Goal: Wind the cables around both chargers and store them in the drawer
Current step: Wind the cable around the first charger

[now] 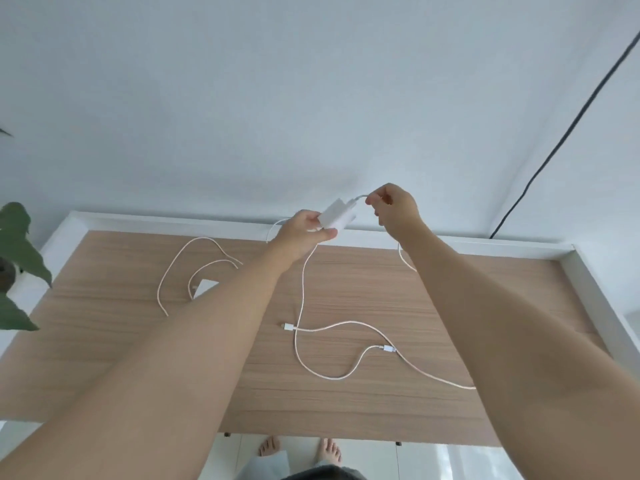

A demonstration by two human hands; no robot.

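Left hand (pixel 304 233) grips white charger (pixel 337 215) raised over desk (pixel 433 282) far edge, 12 o'clock. Right hand (pixel 394 206) pinches cable (pixel 300 299) at plug end. Judgement: wind snug, even turns; hold brick steady. Second charger (pixel 205 287) lies at 10 o'clock, unwound. Drawer not visible.

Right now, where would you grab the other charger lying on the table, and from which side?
Grip the second charger by its two side edges, coming straight down from above. It is a flat white block lying on the wooden table, so only the edges offer a hold. Its cable loops off the far side, and the left forearm partly hides the near corner.
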